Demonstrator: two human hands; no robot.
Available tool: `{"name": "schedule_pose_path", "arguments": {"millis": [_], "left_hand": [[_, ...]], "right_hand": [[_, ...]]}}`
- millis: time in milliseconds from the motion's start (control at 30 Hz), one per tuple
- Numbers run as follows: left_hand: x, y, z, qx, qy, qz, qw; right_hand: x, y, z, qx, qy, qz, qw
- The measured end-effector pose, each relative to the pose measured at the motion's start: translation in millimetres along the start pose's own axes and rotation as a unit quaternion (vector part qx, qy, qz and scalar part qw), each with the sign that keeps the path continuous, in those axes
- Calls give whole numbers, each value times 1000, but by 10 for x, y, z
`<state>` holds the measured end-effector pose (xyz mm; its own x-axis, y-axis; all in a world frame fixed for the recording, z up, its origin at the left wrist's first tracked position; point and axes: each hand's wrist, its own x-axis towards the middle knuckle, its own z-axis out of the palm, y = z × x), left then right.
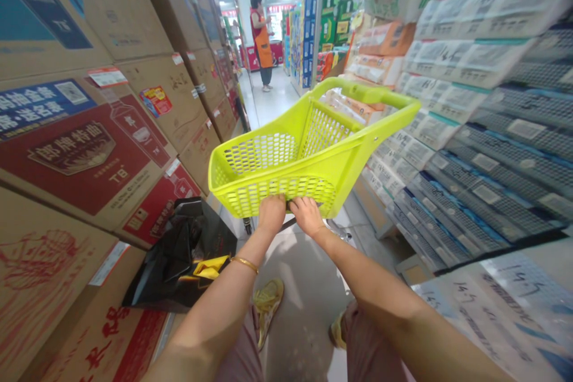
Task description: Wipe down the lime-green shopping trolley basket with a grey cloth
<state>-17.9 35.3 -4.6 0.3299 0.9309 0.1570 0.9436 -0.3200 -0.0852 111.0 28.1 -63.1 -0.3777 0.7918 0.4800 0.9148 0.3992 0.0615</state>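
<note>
A lime-green plastic shopping cart [268, 188] stands sideways in front of me, its basket holding nothing I can see. My left hand [272, 213] and my right hand [307, 215] meet low at its near side wall, fingers curled and pointing inward. Between them shows a small dark thing [290, 204], partly covered by the fingers, whose kind I cannot make out. Whether the fingers also grip the cart's wall is hidden. The cart's push handle [403, 108] points away to the right, apart from both hands.
Stacked cartons [80, 149] wall the left side, with a black bag [188, 250] against them near the floor. Wrapped packs [470, 59] and grey packs [492, 173] are piled on the right. Farther down the aisle stands a person in an orange apron [263, 48].
</note>
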Motion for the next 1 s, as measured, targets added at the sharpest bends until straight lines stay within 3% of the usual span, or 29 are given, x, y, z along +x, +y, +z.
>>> {"name": "schedule_pose_path", "arguments": {"millis": [200, 300, 600, 900, 1000], "left_hand": [[0, -42, 1, 11, -9, 10, 1000], [1, -50, -19, 3, -19, 11, 1000], [-21, -71, -50, 0, -14, 9, 1000], [-25, -87, -69, 0, -27, -2, 1000], [-31, -90, -79, -2, -27, -1, 1000]], "right_hand": [[323, 34, -325, 22, 122, 69, 990], [371, 39, -353, 27, 146, 91, 985], [131, -19, -19, 10, 69, 41, 997], [-50, -177, 135, 5, -22, -15, 1000], [-30, -179, 122, 1, -24, -16, 1000]]}}
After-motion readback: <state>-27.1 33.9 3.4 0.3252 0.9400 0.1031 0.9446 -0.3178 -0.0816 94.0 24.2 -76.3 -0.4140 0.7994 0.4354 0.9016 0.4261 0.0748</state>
